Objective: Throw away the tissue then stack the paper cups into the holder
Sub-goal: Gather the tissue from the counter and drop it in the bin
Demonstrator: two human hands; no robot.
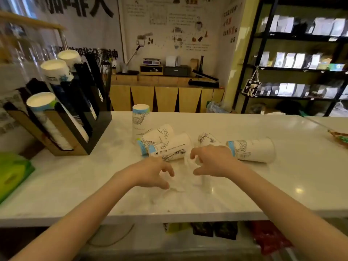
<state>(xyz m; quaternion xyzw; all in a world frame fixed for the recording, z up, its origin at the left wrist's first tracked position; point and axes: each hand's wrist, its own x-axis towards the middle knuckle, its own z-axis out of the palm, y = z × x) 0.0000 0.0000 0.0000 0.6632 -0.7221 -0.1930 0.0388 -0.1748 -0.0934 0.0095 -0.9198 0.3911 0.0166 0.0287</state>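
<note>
Tissue [185,178]: white, crumpled, flat on the counter [75,181] betw. my two hands, near the front edge; blurry, hard to trace vs the pale top.
L hand [150,174]: over the tissue's left side, fingers [167,169] spread and curled down, not clamped on anything; thumb tip at/near the tissue, can't tell if touching.
R hand [212,161]: over the tissue's right/far side, fingers [193,154] apart and hooked; a bit of tissue rises betw. thumb and forefinger, can't tell if it's pinched.
Upright cup [140,119]: stands mouth-down at the back of the counter, blue band on top.
Lying cups: two on their sides just behind my hands, touching each other – one [156,137] behind, one [170,148] in front; small one [208,138] behind my R hand; another [252,149] on its side to the right of my R hand.
Holder [90,117]: black, slanted slots, back-left on the counter, well apart from the loose cups; three cup stacks [54,69] lean in it, white mouths facing me.
Green pack [13,172]: left edge of the counter.
Shelves [301,59]: right bkgd, pale bags in rows.
</note>
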